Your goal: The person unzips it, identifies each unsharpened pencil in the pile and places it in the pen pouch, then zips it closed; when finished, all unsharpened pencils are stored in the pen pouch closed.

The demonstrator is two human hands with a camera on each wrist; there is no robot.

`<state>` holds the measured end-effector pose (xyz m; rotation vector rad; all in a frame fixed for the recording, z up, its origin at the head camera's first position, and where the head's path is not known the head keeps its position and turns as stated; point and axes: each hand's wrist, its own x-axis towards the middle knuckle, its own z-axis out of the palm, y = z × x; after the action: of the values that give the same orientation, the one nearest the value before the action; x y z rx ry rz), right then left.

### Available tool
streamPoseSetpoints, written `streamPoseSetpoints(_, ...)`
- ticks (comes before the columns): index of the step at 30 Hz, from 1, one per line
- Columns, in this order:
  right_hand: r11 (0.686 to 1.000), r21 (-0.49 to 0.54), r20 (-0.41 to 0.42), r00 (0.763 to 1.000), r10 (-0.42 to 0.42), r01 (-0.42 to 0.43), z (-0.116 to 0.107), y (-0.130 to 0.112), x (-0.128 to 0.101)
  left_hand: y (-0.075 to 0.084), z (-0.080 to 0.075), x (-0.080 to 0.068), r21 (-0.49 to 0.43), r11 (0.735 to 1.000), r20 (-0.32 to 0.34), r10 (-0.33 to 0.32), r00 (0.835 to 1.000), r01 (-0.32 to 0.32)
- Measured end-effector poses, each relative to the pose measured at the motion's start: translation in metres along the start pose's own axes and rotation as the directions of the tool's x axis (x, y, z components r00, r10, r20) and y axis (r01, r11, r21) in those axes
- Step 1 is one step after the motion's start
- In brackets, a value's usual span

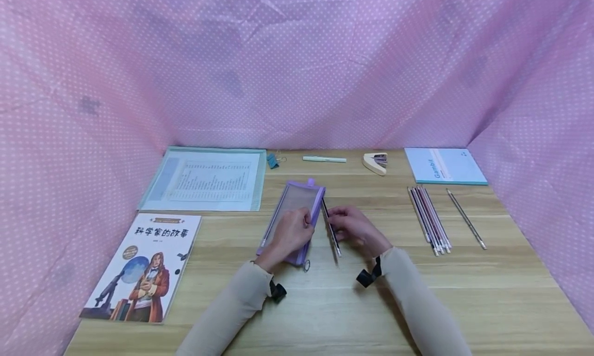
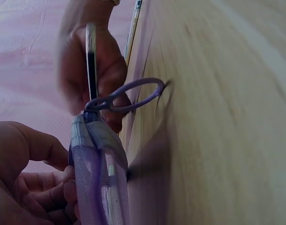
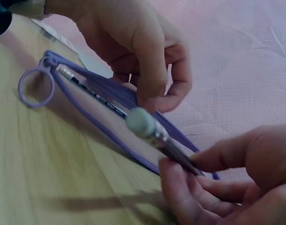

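A purple mesh pencil pouch [image 1: 291, 211] lies on the wooden table [image 1: 325, 304] in front of me. My left hand [image 1: 303, 223] pinches the pouch's right edge [image 3: 133, 101] and holds it up so the opening gapes. My right hand [image 1: 337, 227] pinches a dark pencil [image 1: 331, 228] just right of the pouch, its eraser end [image 3: 142, 123] pointing back at the wrist camera. One pencil [image 3: 86, 89] lies inside the pouch along the zip. The pouch's ring pull [image 2: 129, 96] rests on the table at the near end.
Several pencils [image 1: 429, 219] and one separate pencil [image 1: 466, 219] lie to the right. At the back are a blue notebook [image 1: 443, 166], a stapler [image 1: 377, 162], a green pen [image 1: 325, 159], a binder clip [image 1: 273, 161] and a document folder [image 1: 206, 179]. A picture book [image 1: 144, 265] lies front left.
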<state>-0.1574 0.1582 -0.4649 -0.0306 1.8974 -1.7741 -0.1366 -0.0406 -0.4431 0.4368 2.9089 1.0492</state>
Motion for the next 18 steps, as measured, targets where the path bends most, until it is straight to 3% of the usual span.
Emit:
streamPoseSetpoints(11,0.988,0.153,-0.215,0.977,-0.001,0.034,0.038,-0.006,0.01,-0.001,0.002,0.002,-0.015,1.0,0.013,-0.005,1.0,0.005)
streamPoseSetpoints(18,0.982,0.18,-0.303,0.953,0.0,0.057,0.055,-0.006,0.013,-0.001,0.001,0.001,-0.035,0.999,0.019,0.013,1.0,-0.012)
